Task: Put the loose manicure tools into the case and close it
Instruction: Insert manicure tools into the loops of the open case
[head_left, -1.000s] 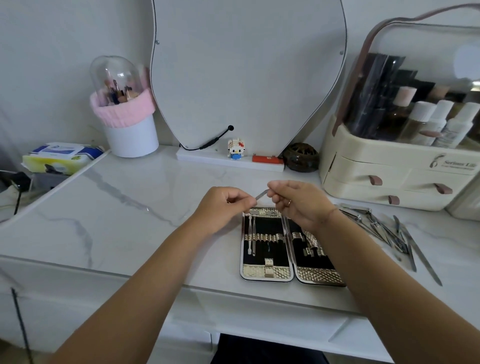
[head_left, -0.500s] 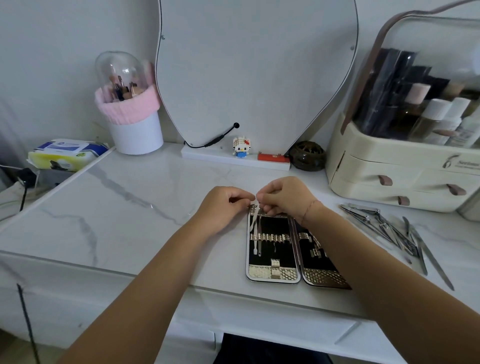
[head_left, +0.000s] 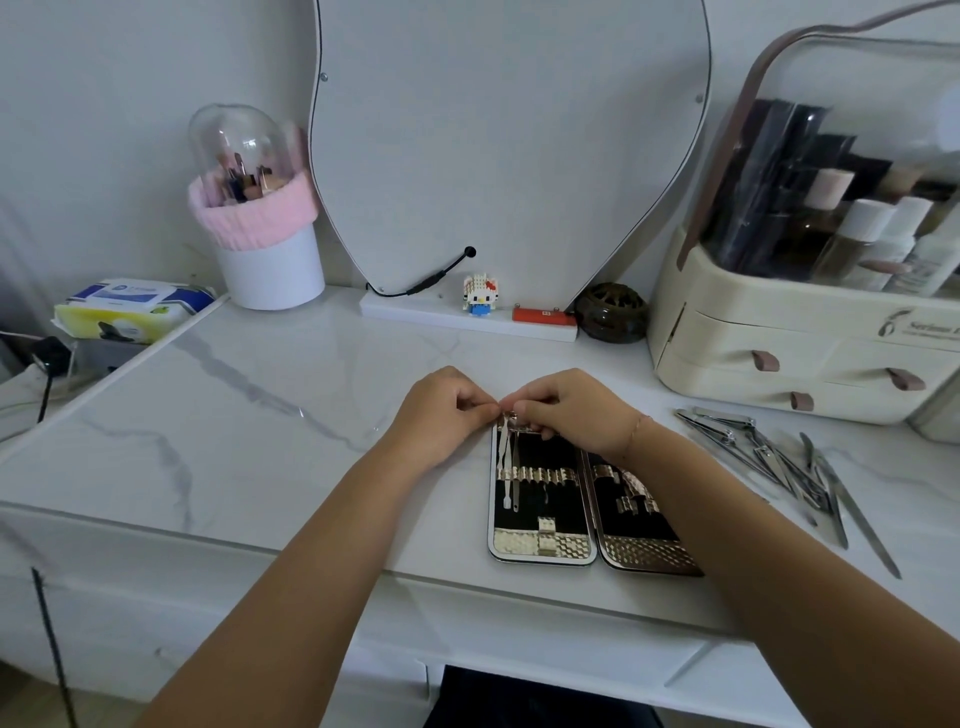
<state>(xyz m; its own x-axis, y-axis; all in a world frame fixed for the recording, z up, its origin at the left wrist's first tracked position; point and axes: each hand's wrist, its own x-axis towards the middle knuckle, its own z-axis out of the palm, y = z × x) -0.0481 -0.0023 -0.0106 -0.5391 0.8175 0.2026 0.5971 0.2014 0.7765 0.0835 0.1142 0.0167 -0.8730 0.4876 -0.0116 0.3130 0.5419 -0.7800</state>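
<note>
The manicure case (head_left: 543, 545) lies open flat near the front edge of the marble table, black lining and gold trim showing. Two thin tools (head_left: 508, 462) sit in loops of its left half. My left hand (head_left: 447, 410) and my right hand (head_left: 566, 408) meet at the top edge of the left half, fingertips curled and pinching a small metal tool there; the tool is mostly hidden by the fingers. My right forearm covers part of the case's right half. Several loose metal tools (head_left: 779, 462), clippers and files, lie in a heap to the right of the case.
A cream cosmetics organiser (head_left: 769, 343) with drawers stands at the back right. A mirror (head_left: 509, 140), a small figurine (head_left: 480, 295), a dark round pot (head_left: 613, 312) and a brush holder (head_left: 260, 234) line the back. A wipes pack (head_left: 130, 306) lies at far left.
Both hands came down from above the case, where they held a thin tool in the air, to the top edge of the case's left half. The camera also shifted slightly.
</note>
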